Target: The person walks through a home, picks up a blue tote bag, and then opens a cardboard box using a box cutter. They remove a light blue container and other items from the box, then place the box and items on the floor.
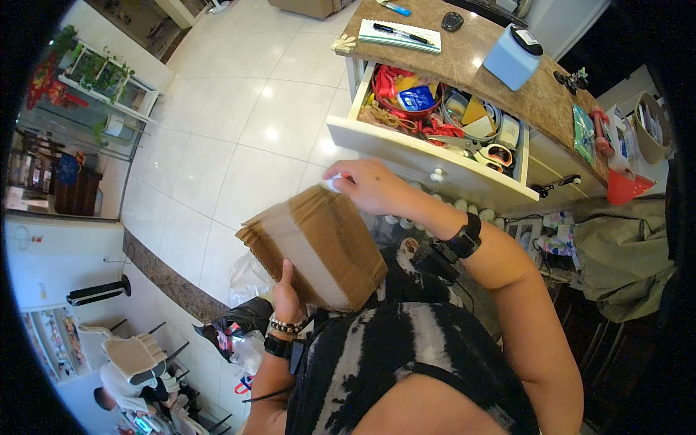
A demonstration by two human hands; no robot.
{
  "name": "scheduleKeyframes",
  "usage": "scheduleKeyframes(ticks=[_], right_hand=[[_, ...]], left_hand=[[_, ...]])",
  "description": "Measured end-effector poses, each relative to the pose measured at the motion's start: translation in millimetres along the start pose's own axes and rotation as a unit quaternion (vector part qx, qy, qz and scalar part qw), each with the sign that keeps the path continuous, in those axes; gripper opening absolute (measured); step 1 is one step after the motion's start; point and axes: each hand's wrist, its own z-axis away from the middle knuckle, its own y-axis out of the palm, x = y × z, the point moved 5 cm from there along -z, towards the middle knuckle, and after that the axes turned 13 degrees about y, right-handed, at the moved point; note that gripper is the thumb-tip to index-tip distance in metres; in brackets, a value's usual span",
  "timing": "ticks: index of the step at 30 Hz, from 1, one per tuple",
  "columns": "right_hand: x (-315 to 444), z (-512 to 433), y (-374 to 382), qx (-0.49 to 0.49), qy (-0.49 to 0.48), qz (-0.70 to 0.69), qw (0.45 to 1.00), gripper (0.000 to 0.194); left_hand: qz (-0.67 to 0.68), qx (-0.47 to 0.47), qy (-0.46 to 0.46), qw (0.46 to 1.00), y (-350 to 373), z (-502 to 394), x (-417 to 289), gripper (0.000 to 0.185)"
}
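My left hand (286,296) grips the near left side of a brown cardboard box (342,239), thumb on its upper face. A wide strip of pale tape (304,244) runs along that face. At the box's far edge my right hand (364,185) is closed on a small white and red object (336,181), mostly hidden by the fingers; its kind I cannot tell. Beyond the right hand is an open drawer (380,138) with scissors (492,156), a blue packet (416,98), red ribbon and a coil of string inside.
On the stone countertop (457,49) lie a notepad (375,35) with a pen, a car key (452,22) and a blue bottle (512,57). Plastic bags (244,321) are at the lower left. A person (122,386) sits in the far lower left corner.
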Motion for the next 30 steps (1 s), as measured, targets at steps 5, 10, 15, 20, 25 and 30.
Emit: scheduleKeyframes(ticks=[5,10,15,20,25,30], right_hand=[[4.7,-1.3,1.3,0.037,0.035,0.003,0.999,0.023],[10.3,5.5,0.5,0.044,0.037,0.008,0.998,0.023],[8.7,15.6,13.3,0.007,0.026,0.009,1.0,0.021],[-3.8,12.2,30.1,-0.011,-0.006,-0.03,0.999,0.021],[-26.3,23.7,68.0,0.095,0.032,0.019,0.995,0.021],[-34.9,23.9,82.6,0.145,0.026,0.021,0.989,0.022]], left_hand=[[-0.008,-0.005,-0.019,1.0,-5.7,-4.4,5.6,0.046],[-0.002,0.008,-0.021,1.0,-12.0,-6.2,11.6,0.048],[0.01,0.016,-0.008,1.0,-10.0,-2.1,12.0,0.047],[0.002,-0.021,-0.036,0.999,-15.8,-0.2,22.0,0.051],[0.072,-0.02,-0.056,0.996,-21.5,-2.5,39.2,0.052],[0.172,-0.001,-0.062,0.983,-12.8,-15.5,33.7,0.049]])
